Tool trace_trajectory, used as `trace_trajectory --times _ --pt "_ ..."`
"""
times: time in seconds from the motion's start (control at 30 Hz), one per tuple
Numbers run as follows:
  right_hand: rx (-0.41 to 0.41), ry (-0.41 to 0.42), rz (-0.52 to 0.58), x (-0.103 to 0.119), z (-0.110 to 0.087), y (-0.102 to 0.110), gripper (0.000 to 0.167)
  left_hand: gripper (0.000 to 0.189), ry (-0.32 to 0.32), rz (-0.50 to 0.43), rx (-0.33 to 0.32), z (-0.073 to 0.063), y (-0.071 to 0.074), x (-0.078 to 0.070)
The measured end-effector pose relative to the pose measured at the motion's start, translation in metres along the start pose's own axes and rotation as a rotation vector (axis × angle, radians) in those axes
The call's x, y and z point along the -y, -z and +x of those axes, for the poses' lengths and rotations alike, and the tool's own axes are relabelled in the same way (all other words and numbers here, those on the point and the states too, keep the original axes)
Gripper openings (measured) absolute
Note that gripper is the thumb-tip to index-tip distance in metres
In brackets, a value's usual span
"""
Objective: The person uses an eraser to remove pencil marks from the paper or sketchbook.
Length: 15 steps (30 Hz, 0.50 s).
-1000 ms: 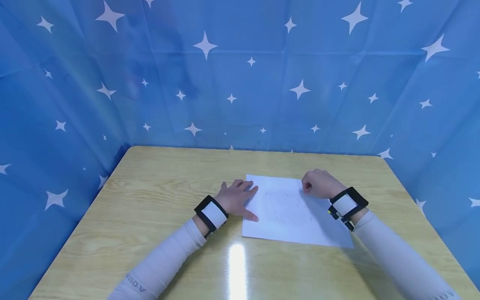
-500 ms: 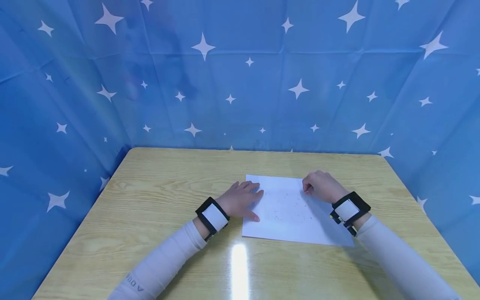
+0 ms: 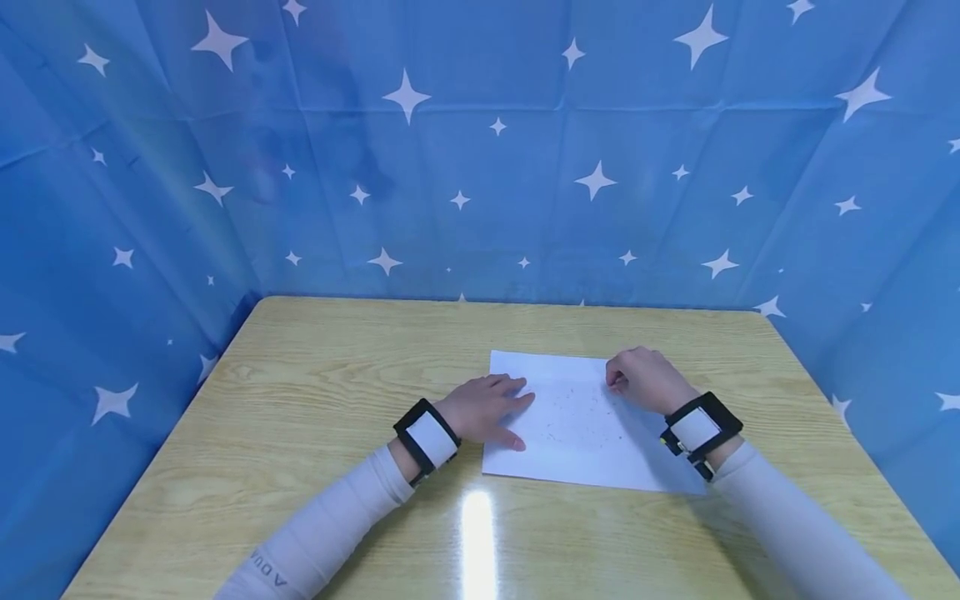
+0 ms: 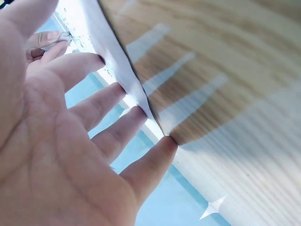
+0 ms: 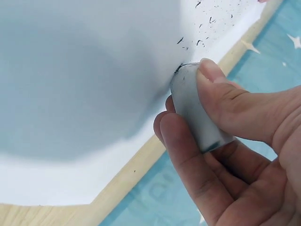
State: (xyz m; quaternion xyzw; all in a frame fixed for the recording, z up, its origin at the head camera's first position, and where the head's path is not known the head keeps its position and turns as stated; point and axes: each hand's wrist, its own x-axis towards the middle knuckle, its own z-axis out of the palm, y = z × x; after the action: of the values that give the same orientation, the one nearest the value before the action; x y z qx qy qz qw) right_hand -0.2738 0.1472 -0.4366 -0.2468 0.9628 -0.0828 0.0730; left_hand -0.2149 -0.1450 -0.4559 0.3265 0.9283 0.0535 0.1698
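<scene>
A white sheet of paper (image 3: 555, 458) lies on the wooden table, strewn with small dark crumbs (image 5: 207, 28). My right hand (image 3: 647, 379) pinches a whitish eraser (image 5: 195, 108) between thumb and fingers. The eraser's smudged, rounded end is right at the paper, with dark crumbs clinging to it. In the head view the hand covers the eraser. My left hand (image 3: 483, 410) rests with spread, straight fingers on the paper's left part. The left wrist view shows its fingertips (image 4: 136, 113) along the paper's edge, and the right hand with the eraser beyond.
The light wooden table (image 3: 300, 417) extends around the paper, with a bright light reflection near its front. A blue curtain (image 3: 480, 150) with white stars hangs behind the table and at both sides. Each wrist wears a black strap.
My left hand has slid a little to the right and nearer on the paper. My right hand has shifted slightly nearer. The crumbs on the paper show more clearly now.
</scene>
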Motion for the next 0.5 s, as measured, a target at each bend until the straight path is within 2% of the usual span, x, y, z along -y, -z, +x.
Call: trace_trajectory --times 0.1,0.17,0.37,0.43,0.5 --pt "-0.029 0.012 -0.003 0.003 0.002 -0.001 0.013 0.085 -0.003 -0.019 0.002 0.000 0.001 0.000" --pt "-0.031 0.037 0.007 0.014 0.007 -0.004 0.012 0.086 -0.011 -0.020 -0.006 0.000 0.000 0.001" --pt "-0.011 0.244 0.036 0.064 0.027 -0.017 0.011 0.093 -0.022 -0.011 -0.034 0.003 -0.007 0.001" --pt "-0.029 0.293 0.015 0.069 0.028 -0.019 0.015 0.097 -0.010 -0.005 -0.033 0.004 -0.007 0.001" --pt "-0.054 0.297 -0.016 0.063 0.024 -0.019 0.021 0.100 0.008 0.003 -0.027 0.005 -0.005 0.002"
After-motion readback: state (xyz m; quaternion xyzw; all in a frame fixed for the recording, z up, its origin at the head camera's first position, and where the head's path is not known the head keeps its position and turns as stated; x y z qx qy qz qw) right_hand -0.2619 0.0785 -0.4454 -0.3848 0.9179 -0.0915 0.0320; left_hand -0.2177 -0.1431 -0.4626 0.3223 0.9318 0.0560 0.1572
